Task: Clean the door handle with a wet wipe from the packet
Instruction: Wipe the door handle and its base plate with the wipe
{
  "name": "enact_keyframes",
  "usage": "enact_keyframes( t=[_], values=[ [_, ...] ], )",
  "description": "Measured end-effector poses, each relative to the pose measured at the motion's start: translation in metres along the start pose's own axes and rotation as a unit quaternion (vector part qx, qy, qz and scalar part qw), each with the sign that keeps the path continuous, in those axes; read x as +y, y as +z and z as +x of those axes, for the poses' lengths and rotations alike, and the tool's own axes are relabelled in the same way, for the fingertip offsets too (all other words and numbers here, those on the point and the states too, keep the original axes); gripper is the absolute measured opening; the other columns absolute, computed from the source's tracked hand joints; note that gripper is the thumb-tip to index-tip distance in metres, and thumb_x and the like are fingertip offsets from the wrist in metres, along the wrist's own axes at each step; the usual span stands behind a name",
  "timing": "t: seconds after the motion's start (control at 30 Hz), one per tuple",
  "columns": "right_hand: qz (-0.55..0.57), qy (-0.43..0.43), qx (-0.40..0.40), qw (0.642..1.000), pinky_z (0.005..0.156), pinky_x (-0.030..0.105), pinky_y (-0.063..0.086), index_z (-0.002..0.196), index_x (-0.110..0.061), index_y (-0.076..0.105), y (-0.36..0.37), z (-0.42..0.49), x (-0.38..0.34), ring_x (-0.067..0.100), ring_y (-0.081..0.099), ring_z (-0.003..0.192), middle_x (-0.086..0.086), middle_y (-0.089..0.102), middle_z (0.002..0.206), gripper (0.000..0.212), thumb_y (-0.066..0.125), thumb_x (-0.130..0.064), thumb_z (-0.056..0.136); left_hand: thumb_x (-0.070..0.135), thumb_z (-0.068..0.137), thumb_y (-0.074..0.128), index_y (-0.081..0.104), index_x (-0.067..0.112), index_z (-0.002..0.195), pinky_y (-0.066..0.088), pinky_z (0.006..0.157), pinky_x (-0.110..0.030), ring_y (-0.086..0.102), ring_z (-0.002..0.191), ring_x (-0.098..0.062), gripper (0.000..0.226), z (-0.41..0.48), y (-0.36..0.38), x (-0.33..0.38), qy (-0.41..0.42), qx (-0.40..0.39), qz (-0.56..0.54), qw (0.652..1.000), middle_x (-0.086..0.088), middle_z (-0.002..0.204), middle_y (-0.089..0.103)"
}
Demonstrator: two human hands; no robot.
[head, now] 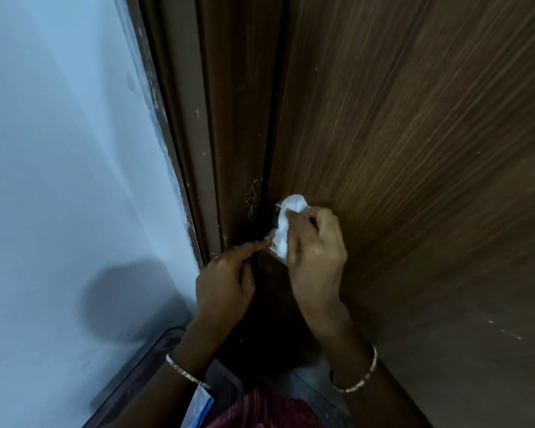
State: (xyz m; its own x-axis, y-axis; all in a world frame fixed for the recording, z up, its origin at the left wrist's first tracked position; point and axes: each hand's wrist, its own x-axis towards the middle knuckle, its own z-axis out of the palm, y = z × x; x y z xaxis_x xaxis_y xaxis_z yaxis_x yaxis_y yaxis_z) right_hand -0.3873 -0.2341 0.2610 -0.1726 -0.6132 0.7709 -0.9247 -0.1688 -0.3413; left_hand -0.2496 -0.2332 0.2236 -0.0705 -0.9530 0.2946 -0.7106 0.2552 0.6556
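A white wet wipe [286,223] is bunched over the metal door handle [276,211] on the brown wooden door [414,149]. My right hand [315,251] grips the wipe and presses it against the handle. Only a small part of the handle plate shows beside the wipe. My left hand [226,279] is at the door's edge, its forefinger stretched toward the lower end of the handle and touching it or the wipe there. A white and blue packet [200,406] shows at the bottom, tucked under my left forearm.
The dark brown door frame [204,149] runs up beside the door's edge. A pale blue wall [59,149] fills the left side. A dark skirting strip [142,359] lies along the floor at the lower left.
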Motion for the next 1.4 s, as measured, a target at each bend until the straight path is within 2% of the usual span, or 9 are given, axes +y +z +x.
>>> enact_keyframes(
  t=[0.23, 0.37, 0.6, 0.8, 0.93, 1.07, 1.23, 1.3, 1.4],
  values=[
    [-0.003, 0.03, -0.07, 0.997, 0.085, 0.026, 0.053, 0.127, -0.006, 0.065, 0.0, -0.019, -0.007, 0.019, 0.061, 0.103, 0.013, 0.063, 0.122, 0.041, 0.064, -0.031, 0.095, 0.012, 0.077, 0.047, 0.055, 0.045, 0.12, 0.041, 0.058, -0.018, 0.066, 0.067, -0.013, 0.054, 0.001, 0.003, -0.002, -0.003, 0.007, 0.011, 1.0, 0.013, 0.085, 0.074],
    [-0.049, -0.014, -0.075, 0.996, 0.077, 0.028, 0.055, 0.123, -0.007, 0.068, 0.006, -0.002, -0.008, 0.017, 0.06, 0.094, 0.008, 0.067, 0.114, 0.031, 0.067, -0.018, 0.094, 0.007, 0.075, 0.047, 0.056, 0.048, 0.123, 0.044, 0.053, -0.019, 0.058, 0.056, -0.007, 0.064, 0.0, 0.001, -0.004, 0.004, -0.006, 0.01, 1.0, 0.013, 0.084, 0.074],
    [-0.096, -0.086, -0.114, 0.985, 0.076, 0.031, 0.049, 0.118, -0.01, 0.071, 0.016, 0.015, -0.011, 0.021, 0.06, 0.096, 0.005, 0.07, 0.112, 0.032, 0.062, -0.014, 0.087, 0.014, 0.071, 0.042, 0.049, 0.054, 0.126, 0.042, 0.053, -0.018, 0.067, 0.068, -0.014, 0.068, -0.001, 0.001, -0.003, 0.017, 0.006, 0.028, 0.999, 0.013, 0.087, 0.075],
    [-0.04, -0.044, -0.072, 0.996, 0.079, 0.022, 0.051, 0.118, -0.004, 0.07, -0.005, -0.006, 0.012, 0.018, 0.06, 0.091, 0.008, 0.069, 0.106, 0.028, 0.065, -0.003, 0.09, 0.018, 0.076, 0.037, 0.047, 0.061, 0.127, 0.03, 0.048, -0.004, 0.052, 0.052, 0.0, 0.067, -0.001, -0.001, -0.003, 0.017, 0.004, 0.022, 1.0, 0.016, 0.078, 0.072],
    [0.034, 0.009, -0.042, 0.998, 0.075, 0.025, 0.056, 0.113, -0.005, 0.071, -0.007, 0.009, 0.0, 0.015, 0.065, 0.086, 0.006, 0.069, 0.098, 0.022, 0.064, -0.004, 0.093, 0.011, 0.074, 0.04, 0.049, 0.062, 0.124, 0.046, 0.048, -0.017, 0.059, 0.055, -0.003, 0.072, 0.001, 0.001, -0.004, 0.02, 0.009, -0.003, 1.0, 0.014, 0.083, 0.074],
    [0.14, 0.066, -0.031, 0.987, 0.082, 0.002, 0.044, 0.115, -0.008, 0.067, 0.006, 0.03, -0.026, 0.007, 0.065, 0.096, 0.006, 0.069, 0.109, 0.02, 0.062, -0.009, 0.096, 0.008, 0.07, 0.045, 0.048, 0.054, 0.124, 0.057, 0.06, -0.032, 0.07, 0.075, -0.016, 0.071, -0.001, 0.002, -0.004, 0.023, 0.011, -0.01, 1.0, 0.01, 0.092, 0.076],
    [0.205, 0.119, -0.047, 0.97, 0.082, 0.001, 0.046, 0.102, -0.008, 0.067, 0.023, 0.024, -0.042, 0.002, 0.063, 0.098, 0.006, 0.07, 0.106, 0.012, 0.067, -0.007, 0.091, 0.0, 0.068, 0.051, 0.061, 0.036, 0.111, 0.042, 0.056, -0.015, 0.066, 0.065, -0.014, 0.057, -0.001, 0.004, -0.012, 0.036, 0.001, -0.05, 0.998, 0.008, 0.079, 0.072],
    [0.176, 0.114, -0.1, 0.973, 0.076, -0.003, 0.042, 0.098, -0.01, 0.068, 0.026, 0.013, -0.039, -0.003, 0.06, 0.095, 0.004, 0.071, 0.103, 0.012, 0.07, -0.006, 0.087, -0.006, 0.074, 0.052, 0.066, 0.035, 0.111, 0.043, 0.065, -0.005, 0.067, 0.075, 0.0, 0.057, -0.005, 0.004, -0.014, 0.038, -0.005, -0.112, 0.993, 0.023, 0.087, 0.072],
    [0.137, 0.134, -0.164, 0.968, 0.072, -0.008, 0.032, 0.099, -0.011, 0.072, 0.024, 0.005, -0.035, 0.008, 0.07, 0.093, 0.003, 0.075, 0.101, 0.015, 0.072, -0.005, 0.085, -0.003, 0.077, 0.047, 0.072, 0.032, 0.108, 0.049, 0.079, -0.007, 0.067, 0.089, 0.008, 0.053, -0.013, -0.003, -0.02, 0.019, 0.035, -0.157, 0.987, 0.029, 0.098, 0.07]
  ],
)
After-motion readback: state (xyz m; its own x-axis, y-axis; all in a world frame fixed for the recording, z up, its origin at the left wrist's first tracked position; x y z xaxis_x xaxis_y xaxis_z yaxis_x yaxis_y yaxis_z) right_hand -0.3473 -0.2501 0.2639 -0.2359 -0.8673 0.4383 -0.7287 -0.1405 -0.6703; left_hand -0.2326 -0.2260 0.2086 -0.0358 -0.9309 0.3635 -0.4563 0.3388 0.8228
